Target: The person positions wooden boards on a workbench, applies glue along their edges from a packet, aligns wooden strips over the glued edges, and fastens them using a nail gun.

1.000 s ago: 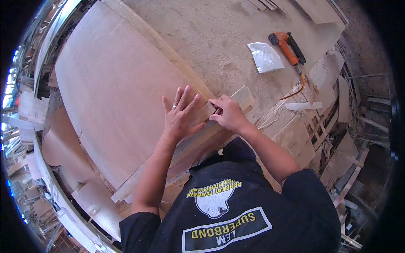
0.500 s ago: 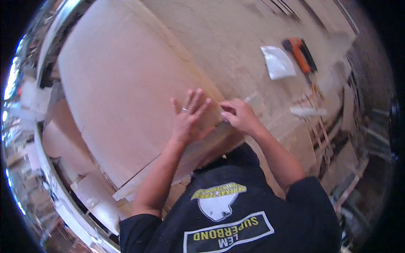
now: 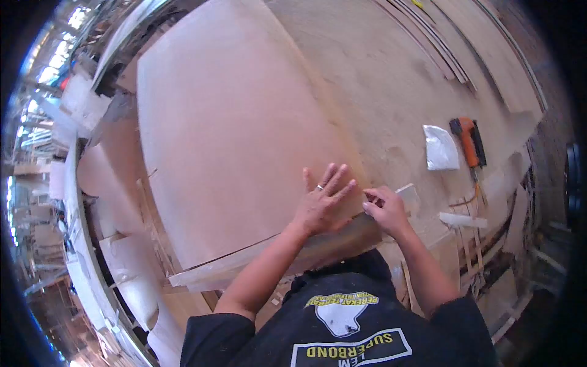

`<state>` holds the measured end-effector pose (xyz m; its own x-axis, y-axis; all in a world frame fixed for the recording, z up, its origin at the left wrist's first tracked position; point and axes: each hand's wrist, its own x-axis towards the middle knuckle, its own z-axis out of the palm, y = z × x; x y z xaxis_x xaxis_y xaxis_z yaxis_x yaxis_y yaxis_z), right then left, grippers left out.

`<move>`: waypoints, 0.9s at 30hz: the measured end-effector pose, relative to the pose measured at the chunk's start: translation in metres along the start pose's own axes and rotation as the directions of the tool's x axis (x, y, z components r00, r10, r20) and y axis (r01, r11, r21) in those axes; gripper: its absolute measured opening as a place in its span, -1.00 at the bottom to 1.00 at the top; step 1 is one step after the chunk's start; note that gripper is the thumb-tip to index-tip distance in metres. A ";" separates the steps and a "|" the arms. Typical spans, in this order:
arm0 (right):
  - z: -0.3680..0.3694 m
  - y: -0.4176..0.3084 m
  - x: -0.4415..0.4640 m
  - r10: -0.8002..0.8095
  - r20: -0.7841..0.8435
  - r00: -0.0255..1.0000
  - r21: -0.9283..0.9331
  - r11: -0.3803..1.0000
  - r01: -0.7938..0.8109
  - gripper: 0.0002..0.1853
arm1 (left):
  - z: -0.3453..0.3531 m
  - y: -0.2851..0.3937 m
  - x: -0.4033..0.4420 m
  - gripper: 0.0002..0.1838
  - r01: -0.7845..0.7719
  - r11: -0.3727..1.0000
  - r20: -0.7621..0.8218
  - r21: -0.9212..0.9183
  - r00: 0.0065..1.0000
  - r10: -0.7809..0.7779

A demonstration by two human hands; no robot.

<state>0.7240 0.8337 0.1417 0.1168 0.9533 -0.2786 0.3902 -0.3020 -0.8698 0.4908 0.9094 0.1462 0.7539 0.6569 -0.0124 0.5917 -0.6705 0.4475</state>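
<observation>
A large pinkish wooden panel with curved sides lies in front of me. My left hand rests flat on it near its near right corner, fingers spread, a ring on one finger. Just to the right, my right hand is at that corner, its fingers curled together at the panel's edge. Whatever they may pinch is too small to make out. Beneath the near edge runs a wooden strip, partly behind my left forearm.
To the right lie a white packet and an orange and black air tool with a hose. Long thin strips lie at the back right. Curved sheets and wood scraps stand at the left.
The view has swung, so the panel, packet and tool appear farther right and lower. Both hands remain at the same corner of the panel, the left still spread.
</observation>
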 end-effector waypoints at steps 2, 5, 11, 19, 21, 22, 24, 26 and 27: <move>0.000 -0.006 -0.001 -0.009 -0.019 1.000 -0.037 0.999 0.008 -0.63 | 0.002 -0.002 0.003 0.11 0.004 1.000 0.004 0.019 1.000 -0.004; 0.001 -0.007 -0.004 0.003 -0.026 1.000 -0.026 1.000 -0.004 -0.62 | 0.000 0.005 0.003 0.10 0.031 0.998 0.003 0.050 1.000 -0.031; 0.000 -0.010 -0.006 -0.001 -0.035 0.999 -0.060 0.998 -0.001 -0.60 | -0.004 0.010 0.005 0.08 0.054 0.996 0.026 0.075 0.998 -0.056; -0.100 0.023 0.001 0.122 -0.330 0.936 0.074 0.992 -0.104 -0.59 | -0.005 0.009 0.006 0.09 0.066 0.995 0.081 0.071 0.994 -0.072; -0.176 0.072 0.016 0.120 -0.535 0.836 -0.047 0.984 -0.171 -0.60 | 0.000 0.009 0.009 0.11 0.036 0.997 0.057 0.067 0.998 -0.040; -0.213 0.097 0.024 0.119 -0.609 0.784 -0.122 0.963 -0.242 -0.62 | 0.001 0.009 0.008 0.12 0.027 0.996 0.042 0.088 0.999 -0.031; -0.275 0.142 0.041 0.076 -0.696 0.714 -0.228 0.920 -0.319 -0.66 | -0.003 0.014 0.011 0.13 0.031 0.995 0.055 0.099 0.998 -0.036; -0.312 0.179 0.067 0.023 -0.692 0.722 -0.347 0.866 -0.360 -0.67 | -0.005 0.012 0.008 0.13 0.048 0.992 0.075 0.114 0.996 -0.057; -0.324 0.195 0.079 -0.004 -0.651 0.759 -0.424 0.831 -0.360 -0.67 | -0.003 0.010 0.007 0.13 0.058 0.991 0.085 0.117 0.994 -0.068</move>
<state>1.1051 0.8526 0.0817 0.6820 0.7291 0.0571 0.6695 -0.5910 -0.4500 0.5010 0.9084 0.1528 0.7334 0.6692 -0.1193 0.6637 -0.6670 0.3385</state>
